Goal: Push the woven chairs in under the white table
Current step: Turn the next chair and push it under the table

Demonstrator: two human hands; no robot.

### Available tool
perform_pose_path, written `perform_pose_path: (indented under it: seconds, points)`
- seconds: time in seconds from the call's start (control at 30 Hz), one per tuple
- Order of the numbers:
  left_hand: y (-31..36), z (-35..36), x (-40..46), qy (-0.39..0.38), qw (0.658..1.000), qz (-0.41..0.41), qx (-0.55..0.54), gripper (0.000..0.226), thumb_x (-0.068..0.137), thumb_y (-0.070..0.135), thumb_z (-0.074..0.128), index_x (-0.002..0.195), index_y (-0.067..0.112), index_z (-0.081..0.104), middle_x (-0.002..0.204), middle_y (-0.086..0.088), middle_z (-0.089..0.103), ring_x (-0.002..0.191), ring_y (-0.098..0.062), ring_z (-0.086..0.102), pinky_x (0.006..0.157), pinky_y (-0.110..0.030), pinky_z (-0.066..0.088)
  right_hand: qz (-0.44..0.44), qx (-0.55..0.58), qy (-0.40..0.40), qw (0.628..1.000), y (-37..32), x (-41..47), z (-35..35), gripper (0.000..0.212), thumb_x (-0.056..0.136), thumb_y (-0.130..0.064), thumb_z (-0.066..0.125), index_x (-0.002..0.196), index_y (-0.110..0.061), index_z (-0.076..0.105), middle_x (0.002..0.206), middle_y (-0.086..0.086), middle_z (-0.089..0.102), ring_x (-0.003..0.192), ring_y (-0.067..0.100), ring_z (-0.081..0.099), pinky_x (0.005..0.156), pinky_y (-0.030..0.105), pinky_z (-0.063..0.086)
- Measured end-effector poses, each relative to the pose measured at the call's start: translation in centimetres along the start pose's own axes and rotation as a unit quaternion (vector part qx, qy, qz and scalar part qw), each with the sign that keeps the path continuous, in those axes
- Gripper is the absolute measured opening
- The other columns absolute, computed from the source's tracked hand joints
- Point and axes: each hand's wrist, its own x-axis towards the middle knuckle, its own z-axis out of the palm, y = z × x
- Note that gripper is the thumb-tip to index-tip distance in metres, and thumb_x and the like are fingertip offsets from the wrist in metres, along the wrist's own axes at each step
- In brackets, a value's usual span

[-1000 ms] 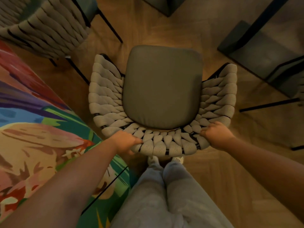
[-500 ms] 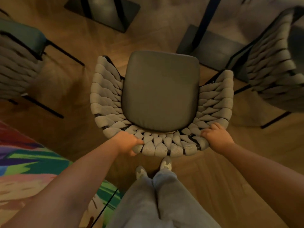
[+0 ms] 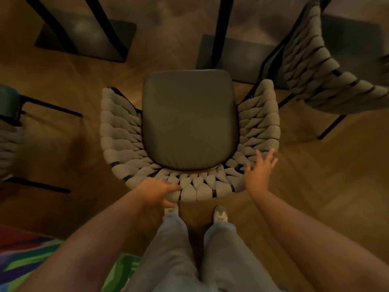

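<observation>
While the woven chair [image 3: 190,131] is standing directly ahead of both hands on the wooden floor [image 3: 315,186], its curved rope backrest is being gripped by the left hand [image 3: 156,191], whose fingers are curled over the top rim at the rear left of the back, with the thumb tucked down behind it. The right hand [image 3: 260,172] is being held apart from the left one, over the rear right corner of the backrest, its fingers straight and spread; whether they are touching the weave or hovering just above it cannot be told. The dark seat cushion [image 3: 189,119] is being seen beyond the hands, between the two woven arm sections.

Further ahead of the hands, two dark flat table bases [image 3: 84,34] with black uprights are being shown on the floor, one beyond the left hand and one beyond the right; the chair's front edge is lying near the right-hand base [image 3: 235,53], not touching it. The tabletop itself is not being shown. A second woven chair [image 3: 315,66] is standing beyond and to the right of the right hand, and part of a third chair [image 3: 10,133] is being seen well out to the left of the left hand. Below the hands, grey trouser legs [image 3: 174,249] and pale shoes are being seen just behind the chair, with a bright multicoloured rug [image 3: 31,260] lying near the left forearm.
</observation>
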Motion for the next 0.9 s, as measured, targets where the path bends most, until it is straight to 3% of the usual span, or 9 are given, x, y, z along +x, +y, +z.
perform_pose_path:
  seconds: [0.1, 0.17, 0.23, 0.3, 0.47, 0.6, 0.7, 0.73, 0.9]
  points:
    - [-0.6, -0.3, -0.6, -0.024, 1.000, 0.000, -0.010, 0.068, 0.089, 0.069, 0.034, 0.149, 0.040, 0.021, 0.143, 0.000, 0.047, 0.124, -0.021, 0.049, 0.106, -0.042, 0.038, 0.109, 0.063, 0.005, 0.992, -0.7, 0.6, 0.5, 0.072, 0.096, -0.005, 0.050, 0.153, -0.029, 0.013, 0.159, 0.005, -0.018, 0.147, 0.030, 0.004, 0.114, 0.045, 0.027]
    - [-1.7, -0.1, -0.7, -0.004, 1.000, -0.011, 0.020, 0.052, 0.099, 0.055, 0.030, 0.148, 0.039, 0.024, 0.143, 0.002, 0.049, 0.129, -0.019, 0.047, 0.118, -0.052, 0.011, 0.146, 0.051, -0.015, 0.988, -1.1, 1.2, 0.4, 0.076, 0.097, -0.006, 0.048, 0.153, -0.035, 0.005, 0.159, 0.007, -0.016, 0.144, 0.031, 0.016, 0.112, 0.044, 0.029]
    - [-3.6, -0.1, -0.7, 0.038, 0.996, -0.070, 0.031, 0.044, 0.103, 0.046, 0.019, 0.143, 0.038, 0.036, 0.130, 0.003, 0.061, 0.125, -0.017, 0.052, 0.115, -0.058, -0.012, 0.156, 0.029, -0.029, 0.987, -1.4, 1.7, 0.3, 0.081, 0.095, -0.007, 0.050, 0.153, -0.035, 0.001, 0.158, 0.014, -0.007, 0.140, 0.037, 0.021, 0.112, 0.046, 0.026]
    - [-6.2, -0.1, -1.0, 0.064, 0.986, -0.139, 0.062, 0.046, 0.102, 0.045, 0.015, 0.137, 0.038, 0.045, 0.128, 0.005, 0.061, 0.132, -0.019, 0.045, 0.110, -0.065, -0.013, 0.147, -0.024, -0.049, 0.988, -1.7, 2.1, 0.2, 0.087, 0.091, -0.006, 0.054, 0.152, -0.034, -0.001, 0.155, 0.024, 0.001, 0.138, 0.045, 0.018, 0.111, 0.053, 0.023]
    - [-10.2, 0.2, -1.3, 0.171, 0.932, -0.318, -0.026, 0.063, 0.095, 0.045, 0.044, 0.151, 0.033, 0.017, 0.160, -0.011, -0.013, 0.144, -0.033, -0.022, 0.108, -0.072, -0.003, 0.197, -0.117, -0.045, 0.972, -2.1, 3.1, 0.7, 0.102, 0.090, -0.013, 0.062, 0.148, -0.044, -0.015, 0.156, 0.015, -0.004, 0.130, 0.041, 0.029, 0.101, 0.052, 0.035]
    - [-8.7, 0.4, -0.4, 0.310, 0.817, -0.410, -0.260, 0.103, 0.088, 0.023, 0.065, 0.150, 0.030, -0.018, 0.155, -0.015, -0.028, 0.144, -0.042, -0.012, 0.112, -0.061, 0.016, 0.176, -0.127, -0.018, 0.976, -2.2, 4.9, -0.3, 0.107, 0.089, -0.012, 0.063, 0.145, -0.044, -0.023, 0.145, 0.022, 0.018, 0.115, 0.041, 0.042, 0.093, 0.050, 0.039]
    - [-8.5, -0.3, -0.1, 0.360, 0.623, -0.475, -0.506, 0.093, 0.091, 0.013, 0.062, 0.154, 0.022, -0.007, 0.157, -0.019, 0.014, 0.136, -0.042, 0.033, 0.107, -0.050, 0.035, 0.188, 0.012, 0.003, 0.982, -1.4, 6.1, -1.4, 0.104, 0.088, -0.014, 0.066, 0.149, -0.038, -0.015, 0.146, 0.019, 0.029, 0.119, 0.040, 0.048, 0.097, 0.049, 0.042]
    - [-8.7, -0.6, 0.0, 0.360, 0.592, -0.489, -0.530, 0.087, 0.092, 0.013, 0.062, 0.154, 0.017, 0.001, 0.153, -0.020, 0.026, 0.133, -0.041, 0.038, 0.106, -0.049, 0.036, 0.199, 0.067, 0.011, 0.978, -1.1, 6.3, -1.7, 0.099, 0.088, -0.014, 0.068, 0.152, -0.032, -0.006, 0.146, 0.018, 0.034, 0.125, 0.038, 0.046, 0.101, 0.049, 0.042]
    - [-9.5, -1.0, 0.4, 0.359, 0.593, -0.506, -0.513, 0.074, 0.090, 0.012, 0.064, 0.149, 0.009, 0.019, 0.146, -0.021, 0.036, 0.130, -0.043, 0.042, 0.104, -0.049, 0.038, 0.213, 0.115, 0.021, 0.970, -0.9, 6.3, -1.9, 0.064, 0.088, -0.015, 0.066, 0.139, -0.014, 0.028, 0.134, 0.018, 0.050, 0.121, 0.037, 0.050, 0.100, 0.052, 0.045]
